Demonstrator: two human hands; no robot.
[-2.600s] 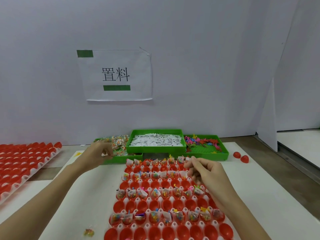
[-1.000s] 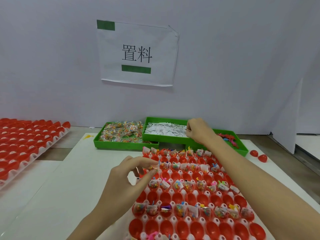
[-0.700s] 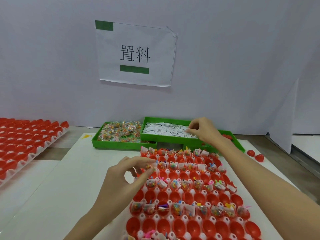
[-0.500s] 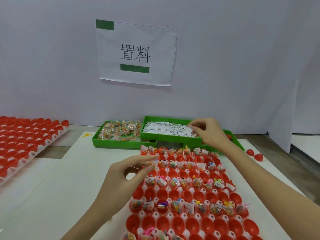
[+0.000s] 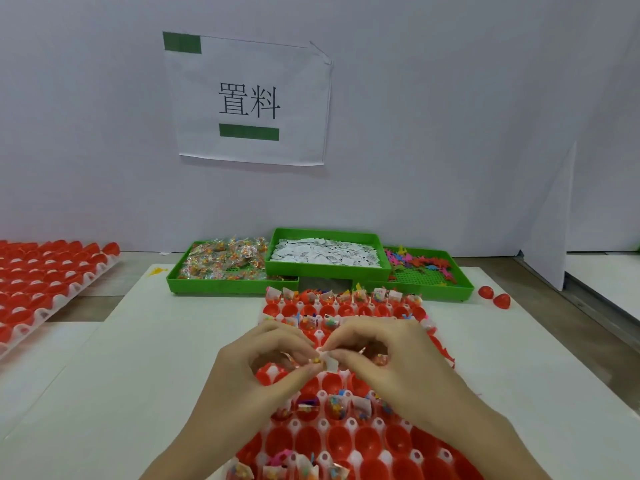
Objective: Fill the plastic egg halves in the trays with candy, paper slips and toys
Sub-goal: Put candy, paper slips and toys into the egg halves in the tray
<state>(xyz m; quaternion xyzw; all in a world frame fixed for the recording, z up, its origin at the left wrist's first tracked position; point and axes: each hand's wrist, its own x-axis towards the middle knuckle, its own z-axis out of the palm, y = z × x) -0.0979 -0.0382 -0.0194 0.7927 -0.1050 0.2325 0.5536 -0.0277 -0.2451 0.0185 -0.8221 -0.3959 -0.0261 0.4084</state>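
Head view shows my two hands meeting over the middle of the tray (image 5: 349, 441) of red egg halves (image 5: 341, 436). My left hand (image 5: 252, 372) and my right hand (image 5: 398, 368) both pinch one small white paper slip (image 5: 329, 362) between thumb and fingertips, and a bit of crinkled candy wrapper shows against the left fingers. I cannot count the halves, since my hands cover many; some rows carry fillings, others are bare glossy red cups in a white moulded holder.

Three green plastic bins sit along the far edge of the worktop: the left bin (image 5: 221, 285) heaped with clear-wrapped candy (image 5: 225, 259), the middle bin (image 5: 329, 270), raised above the other two, full of white paper slips, and the right bin (image 5: 433, 289), with a gridded floor, holding small colourful toys (image 5: 419, 263). Two loose red egg halves (image 5: 493, 296) lie near the right edge. A second tray of red halves (image 5: 41, 275) lies off the left edge.

The worktop (image 5: 138, 358) is smooth white board. Behind it stands a plain pale wall (image 5: 450, 116) with one paper sign (image 5: 249, 98) bearing two green tape strips.
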